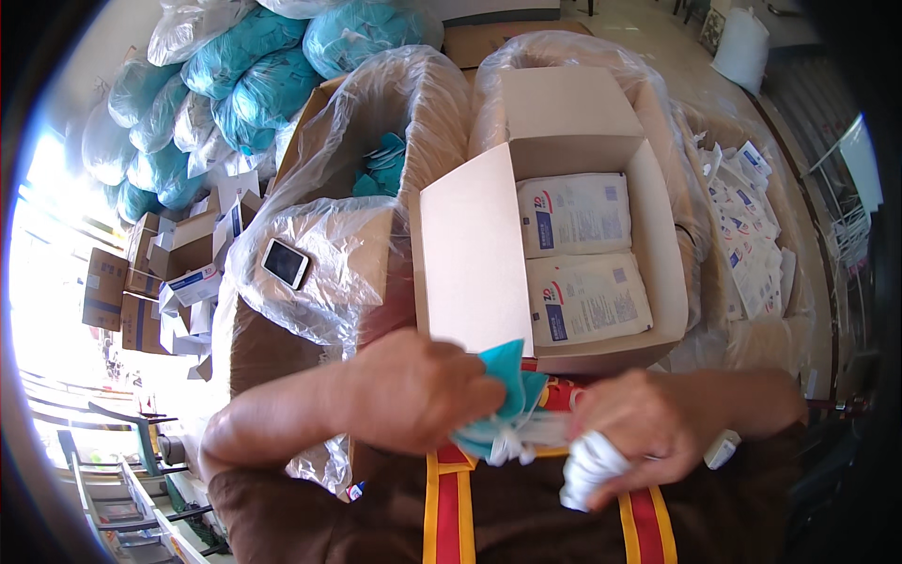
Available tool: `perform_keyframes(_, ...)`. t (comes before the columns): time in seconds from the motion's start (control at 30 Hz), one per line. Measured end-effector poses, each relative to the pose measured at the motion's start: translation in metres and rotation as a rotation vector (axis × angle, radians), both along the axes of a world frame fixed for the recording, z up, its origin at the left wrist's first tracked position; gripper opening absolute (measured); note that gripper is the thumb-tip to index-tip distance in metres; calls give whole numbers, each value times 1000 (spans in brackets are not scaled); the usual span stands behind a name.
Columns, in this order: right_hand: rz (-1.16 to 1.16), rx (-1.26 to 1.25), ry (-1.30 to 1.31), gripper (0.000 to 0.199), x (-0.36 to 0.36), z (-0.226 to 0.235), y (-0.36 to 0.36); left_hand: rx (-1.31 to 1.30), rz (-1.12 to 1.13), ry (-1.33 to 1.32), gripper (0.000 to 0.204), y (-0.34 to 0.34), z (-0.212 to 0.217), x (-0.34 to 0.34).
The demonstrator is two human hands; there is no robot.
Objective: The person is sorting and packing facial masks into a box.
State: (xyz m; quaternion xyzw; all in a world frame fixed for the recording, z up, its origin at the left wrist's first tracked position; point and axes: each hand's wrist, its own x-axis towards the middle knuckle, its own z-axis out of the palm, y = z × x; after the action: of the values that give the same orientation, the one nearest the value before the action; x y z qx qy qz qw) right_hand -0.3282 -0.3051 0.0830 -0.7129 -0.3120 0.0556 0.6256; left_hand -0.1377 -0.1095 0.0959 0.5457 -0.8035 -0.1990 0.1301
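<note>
My left hand (pixel 425 393) is closed round a folded teal fabric piece (pixel 507 368) with whitish strips hanging from it. Close by on the right, my right hand (pixel 631 425) grips a crumpled white material (pixel 594 470). A pale stretch of material (pixel 543 430) runs between the two hands; motion blur hides whether it joins both pieces. Both hands are held close to my body, just before an open cardboard carton (pixel 470 254). Inside that carton lie two flat white packets, a far one (pixel 575 214) and a near one (pixel 592 299), with blue and red print.
Left of the carton, a smartphone (pixel 285 263) lies on a plastic-covered flap. Behind it a lined box holds teal pieces (pixel 383 167). Bulging teal bags (pixel 272 99) pile up far left, above cardboard boxes (pixel 193 244). Several white packets (pixel 747 226) fill a lined box at right.
</note>
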Motion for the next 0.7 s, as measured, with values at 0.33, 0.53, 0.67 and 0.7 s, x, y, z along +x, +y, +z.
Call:
perform_keyframes(0.33, -761, 117, 677, 16, -28, 5, -63, -136, 751, -438, 31, 51, 18, 55)
perform_keyframes(0.53, -713, 290, 644, 36, 50, -44, -64, -445, 542, -671, 28, -16, 50, 31)
perform_keyframes(0.67, -495, 507, 452, 52, 81, -58, -52, -549, 461, -732, 21, -39, 62, 21)
perform_keyframes(0.7, -433, 536, 396, 56, 86, -56, -46, -556, 446, -747, 21, -45, 63, 18)
